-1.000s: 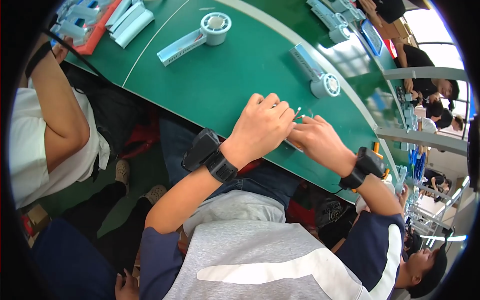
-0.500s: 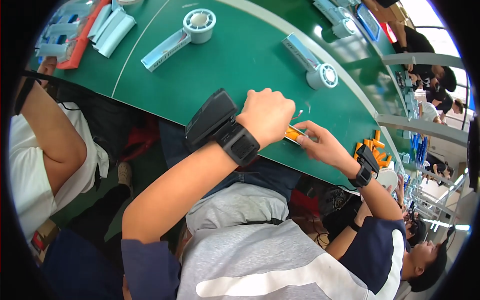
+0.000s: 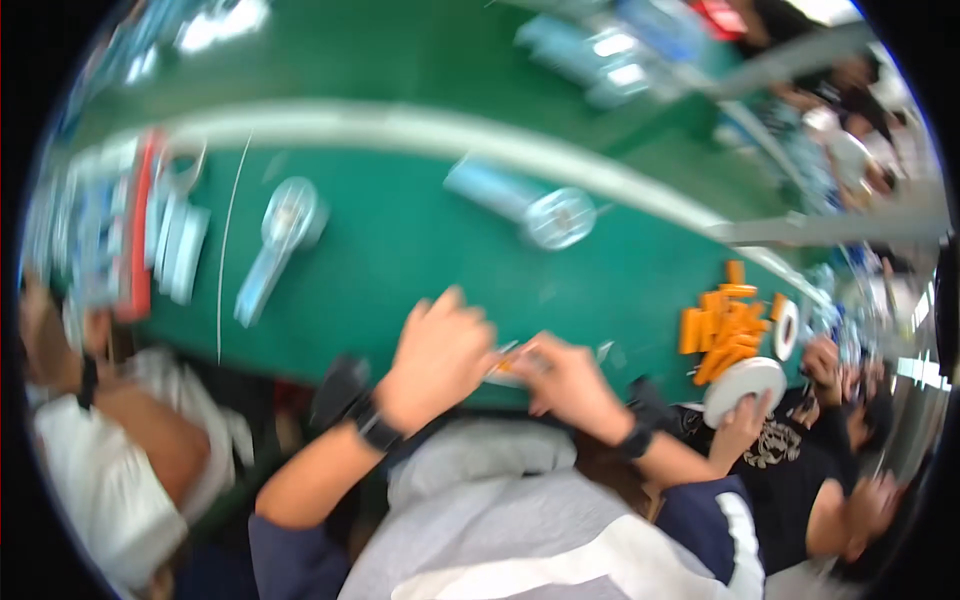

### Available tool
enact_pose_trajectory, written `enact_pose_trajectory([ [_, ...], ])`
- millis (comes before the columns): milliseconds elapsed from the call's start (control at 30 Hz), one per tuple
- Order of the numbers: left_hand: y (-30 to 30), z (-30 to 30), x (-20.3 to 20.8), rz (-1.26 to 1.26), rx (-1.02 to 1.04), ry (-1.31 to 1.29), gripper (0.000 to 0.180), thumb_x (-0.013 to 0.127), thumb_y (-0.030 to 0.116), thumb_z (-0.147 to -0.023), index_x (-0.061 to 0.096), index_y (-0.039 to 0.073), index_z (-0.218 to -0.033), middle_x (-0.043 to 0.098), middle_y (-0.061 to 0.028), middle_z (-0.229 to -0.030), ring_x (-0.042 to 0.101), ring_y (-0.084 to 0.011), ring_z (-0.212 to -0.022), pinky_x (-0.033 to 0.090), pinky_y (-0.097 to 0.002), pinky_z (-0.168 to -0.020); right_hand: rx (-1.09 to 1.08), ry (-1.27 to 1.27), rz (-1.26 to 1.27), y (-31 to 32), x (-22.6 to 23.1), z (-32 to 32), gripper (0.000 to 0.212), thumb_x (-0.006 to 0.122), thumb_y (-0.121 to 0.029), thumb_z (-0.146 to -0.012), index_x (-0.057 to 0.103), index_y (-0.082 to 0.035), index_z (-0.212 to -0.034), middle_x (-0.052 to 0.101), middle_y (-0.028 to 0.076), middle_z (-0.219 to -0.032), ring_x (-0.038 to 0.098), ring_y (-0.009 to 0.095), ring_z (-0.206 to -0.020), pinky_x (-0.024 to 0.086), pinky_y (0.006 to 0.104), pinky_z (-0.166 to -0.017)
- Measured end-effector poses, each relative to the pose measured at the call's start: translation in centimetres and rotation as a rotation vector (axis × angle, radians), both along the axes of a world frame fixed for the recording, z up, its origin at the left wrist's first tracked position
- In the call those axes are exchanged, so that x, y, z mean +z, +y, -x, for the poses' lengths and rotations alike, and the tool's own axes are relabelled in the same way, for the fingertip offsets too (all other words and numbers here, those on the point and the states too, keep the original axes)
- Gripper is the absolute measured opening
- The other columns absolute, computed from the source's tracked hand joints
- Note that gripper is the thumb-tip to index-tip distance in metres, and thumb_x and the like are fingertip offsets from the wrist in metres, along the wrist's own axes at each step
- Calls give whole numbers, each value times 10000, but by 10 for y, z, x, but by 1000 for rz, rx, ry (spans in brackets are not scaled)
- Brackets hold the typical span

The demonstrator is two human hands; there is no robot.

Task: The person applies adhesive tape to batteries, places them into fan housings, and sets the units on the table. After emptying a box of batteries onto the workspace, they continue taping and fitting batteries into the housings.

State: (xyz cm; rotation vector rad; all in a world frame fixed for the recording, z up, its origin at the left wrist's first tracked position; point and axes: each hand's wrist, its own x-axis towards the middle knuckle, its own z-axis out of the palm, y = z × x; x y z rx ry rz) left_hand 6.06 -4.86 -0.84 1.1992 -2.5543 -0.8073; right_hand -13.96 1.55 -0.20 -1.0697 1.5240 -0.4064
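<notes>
I note the orange piece [image 3: 506,366] between hands, long axis seemingly crosswise, right hand [image 3: 570,385] pinching it, left hand [image 3: 438,352] at its left end, grip too blurred to tell.

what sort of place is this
Probably a factory assembly workshop: a long green bench carries matching pale blue fan-like units and a heap of orange cylinders, with a person in white close on the left and one in black on the right.
</notes>
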Motion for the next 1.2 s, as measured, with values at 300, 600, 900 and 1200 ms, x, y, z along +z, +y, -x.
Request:
enact_pose_trajectory([
  [300, 20, -3, 58, 151, -151, -41, 461, 808, 94, -694, 654, 35, -1124, 658, -157, -1060, 607, -364, -1006, 501, -424, -895, -382, -179, 439, 39, -20, 25, 164, 665, -145, -943, 626, -2, -1015, 616, 88, -728, 628, 161, -551, 485, 310, -504],
  [600, -113, -3, 37, 539, 447, 293, 318, 701, 182, -873, 660, 6, -1135, 669, -180, -1092, 645, -334, -999, 496, -403, -884, -382, 1222, 554, 49, -18, 167, 374, 710, -166, -853, 557, -12, -1157, 589, 202, -1032, 553, 383, -1001, 464, 444, -866],
  [900, -197, -3, -19, 728, 527, 62, 395, 711, 238, -855, 611, 49, -1187, 611, -153, -1164, 573, -338, -1098, 473, -428, -927, -257, 985, 743, 77, -30, 179, 350, 685, -87, -847, 553, 9, -1156, 597, 199, -1058, 587, 370, -960, 483, 449, -848],
  [1200, -105, 32, -1, 361, -91, -48, 548, 695, 205, -844, 497, 69, -1337, 635, -159, -1133, 593, -348, -1075, 483, -429, -929, -155, 587, 914, 39, -12, 132, 204, 638, -44, -855, 621, -29, -1058, 602, 154, -954, 602, 327, -883, 494, 400, -751],
])
